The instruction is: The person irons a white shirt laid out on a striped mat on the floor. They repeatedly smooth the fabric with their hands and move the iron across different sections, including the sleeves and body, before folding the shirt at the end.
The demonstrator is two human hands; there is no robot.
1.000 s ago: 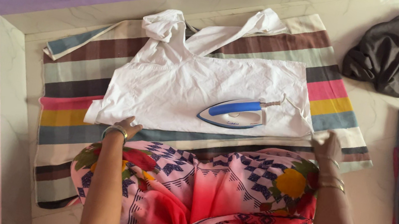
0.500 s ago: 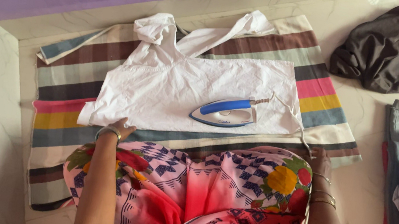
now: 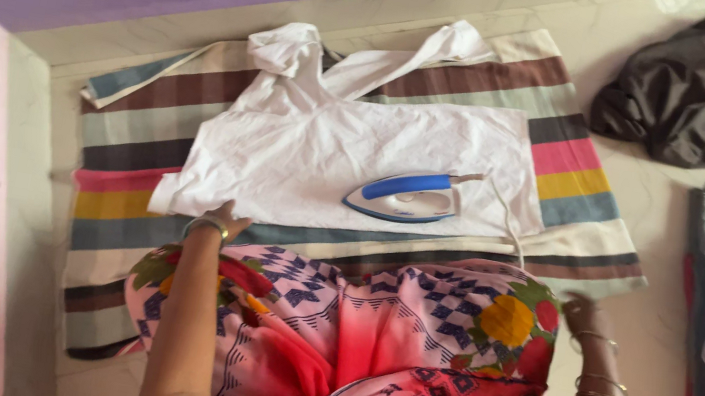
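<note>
White shirt (image 3: 322, 149) under blue iron (image 3: 406, 195)

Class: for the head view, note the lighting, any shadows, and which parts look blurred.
Head view: soft, even daylight, no glare; faint shadow under the iron; white shirt fairly sharp; right hand and dark clothes slightly motion-blurred.

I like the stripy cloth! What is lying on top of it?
A white garment is spread over the striped cloth, and a blue-and-white iron sits on the garment. The left hand rests at the garment's near edge. The stripes beneath the garment are covered.
</note>
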